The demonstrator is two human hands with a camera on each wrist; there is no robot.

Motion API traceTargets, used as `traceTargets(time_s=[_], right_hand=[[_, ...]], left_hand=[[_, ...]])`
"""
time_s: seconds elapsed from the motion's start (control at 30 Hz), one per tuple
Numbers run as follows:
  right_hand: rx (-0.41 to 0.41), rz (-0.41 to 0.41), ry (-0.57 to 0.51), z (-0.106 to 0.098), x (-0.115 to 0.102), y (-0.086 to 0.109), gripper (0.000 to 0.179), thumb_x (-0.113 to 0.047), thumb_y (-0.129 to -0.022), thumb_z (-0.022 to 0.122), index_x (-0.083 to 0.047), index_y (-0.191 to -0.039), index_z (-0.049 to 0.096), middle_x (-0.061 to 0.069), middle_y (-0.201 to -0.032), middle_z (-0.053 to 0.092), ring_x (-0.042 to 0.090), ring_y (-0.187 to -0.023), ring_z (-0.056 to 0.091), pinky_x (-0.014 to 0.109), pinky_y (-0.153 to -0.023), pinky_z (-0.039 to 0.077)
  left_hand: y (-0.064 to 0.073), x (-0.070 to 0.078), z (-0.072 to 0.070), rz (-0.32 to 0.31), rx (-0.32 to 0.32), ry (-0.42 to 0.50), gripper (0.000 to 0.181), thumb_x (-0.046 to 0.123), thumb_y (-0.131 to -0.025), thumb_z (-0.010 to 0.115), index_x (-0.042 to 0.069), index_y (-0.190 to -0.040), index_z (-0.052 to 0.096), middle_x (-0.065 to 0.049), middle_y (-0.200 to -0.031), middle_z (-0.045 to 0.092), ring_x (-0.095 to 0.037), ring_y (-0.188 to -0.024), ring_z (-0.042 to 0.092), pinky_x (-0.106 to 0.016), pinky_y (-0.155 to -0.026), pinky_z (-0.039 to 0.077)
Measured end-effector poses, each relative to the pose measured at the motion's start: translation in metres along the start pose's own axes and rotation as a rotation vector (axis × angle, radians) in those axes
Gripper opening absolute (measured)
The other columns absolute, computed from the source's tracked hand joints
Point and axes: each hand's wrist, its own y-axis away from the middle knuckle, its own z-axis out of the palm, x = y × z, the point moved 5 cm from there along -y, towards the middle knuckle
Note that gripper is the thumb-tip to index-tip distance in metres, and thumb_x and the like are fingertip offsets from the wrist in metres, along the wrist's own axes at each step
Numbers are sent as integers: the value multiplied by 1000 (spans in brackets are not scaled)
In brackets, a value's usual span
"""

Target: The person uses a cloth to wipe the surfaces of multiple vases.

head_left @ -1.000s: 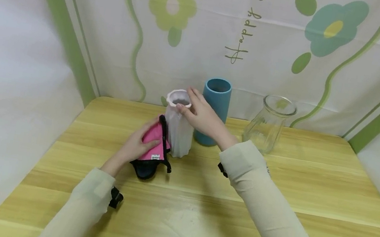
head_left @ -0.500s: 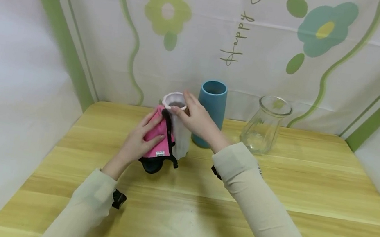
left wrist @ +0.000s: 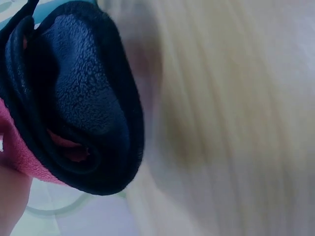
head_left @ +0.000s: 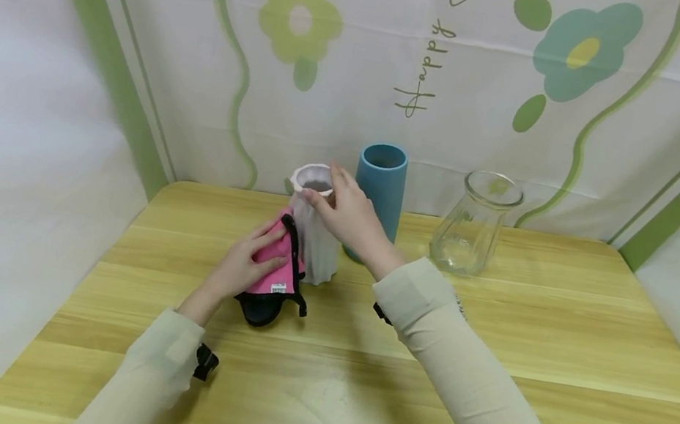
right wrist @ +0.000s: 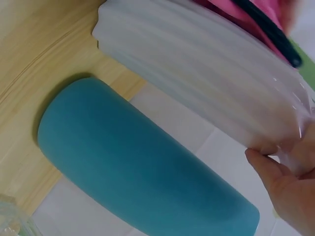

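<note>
A white fluted vase [head_left: 319, 242] stands upright on the wooden table. My right hand [head_left: 349, 215] grips it by the scalloped rim, thumb at the near side of the mouth; in the right wrist view the thumb [right wrist: 266, 169] lies against the upper wall. My left hand [head_left: 243, 263] holds a folded pink cleaning cloth [head_left: 276, 261] with black edging against the vase's left side. Its dark, fluffy inner face [left wrist: 91, 78] fills much of the left wrist view. Part of the vase's left wall is hidden behind the cloth.
Just right of the white vase stands a blue vase [head_left: 380, 185], partly behind my right hand. A clear glass vase [head_left: 470, 233] is farther right. Behind them hangs a flower-printed curtain [head_left: 367, 38] at the table's [head_left: 514, 417] back edge.
The left hand slid the cloth up the vase's side toward the rim, then back down and nearer to me. My right hand has kept its grip on the rim.
</note>
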Motion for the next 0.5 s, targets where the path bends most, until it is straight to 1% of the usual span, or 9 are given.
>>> traceTargets(time_s=[0.03, 0.1, 0.17, 0.27, 0.37, 0.43, 0.5], right_hand=[[7, 0, 2, 0, -1, 0, 78, -52, -97, 43, -4, -152, 19, 14, -160, 19, 26, -118, 57, 46, -111, 39], [25, -2, 11, 0, -2, 0, 77, -52, -97, 44, -3, -152, 20, 14, -159, 22, 26, -117, 58, 47, -110, 40], [36, -2, 13, -1, -3, 0, 77, -52, -97, 45, -3, -152, 21, 15, -158, 25, 25, -114, 59, 47, -107, 42], [33, 6, 21, -4, -4, 0, 79, -54, -95, 46, -4, -152, 22, 14, -156, 28, 25, -115, 59, 47, -107, 42], [-24, 6, 29, -6, -1, -3, 81, -56, -95, 45, -6, -153, 18, 13, -158, 23, 26, -121, 56, 47, -111, 38], [-85, -9, 29, -7, 1, -4, 79, -54, -97, 42, -7, -154, 13, 13, -161, 15, 28, -133, 46, 47, -115, 32], [-144, -30, 9, -7, 3, -6, 76, -50, -99, 39, -7, -154, 9, 13, -162, 8, 28, -143, 33, 45, -119, 25]], left_hand=[[1, -2, 1, -1, -15, -6, 57, 15, -89, 67, 5, -141, 45, -12, -157, 28, -43, -140, 30, -59, -109, 33], [2, -6, 3, -6, -51, -12, 57, 17, -90, 66, 6, -142, 44, -11, -157, 28, -42, -141, 29, -60, -111, 29], [4, -9, 4, -8, -72, -16, 58, 19, -91, 64, 6, -143, 42, -11, -158, 28, -41, -142, 28, -60, -113, 26], [5, -12, 4, -5, -71, -4, 59, 19, -91, 64, 7, -144, 41, -11, -158, 27, -40, -143, 27, -59, -114, 25], [6, -12, 2, -4, -52, 31, 59, 14, -91, 64, 8, -145, 40, -12, -158, 27, -39, -144, 26, -58, -115, 24], [6, -11, 0, -14, -34, 64, 60, 12, -90, 64, 10, -146, 39, -13, -158, 26, -40, -144, 25, -59, -114, 25], [6, -9, -3, -22, -10, 95, 61, 10, -91, 63, 12, -146, 38, -15, -158, 26, -41, -143, 26, -60, -112, 27]])
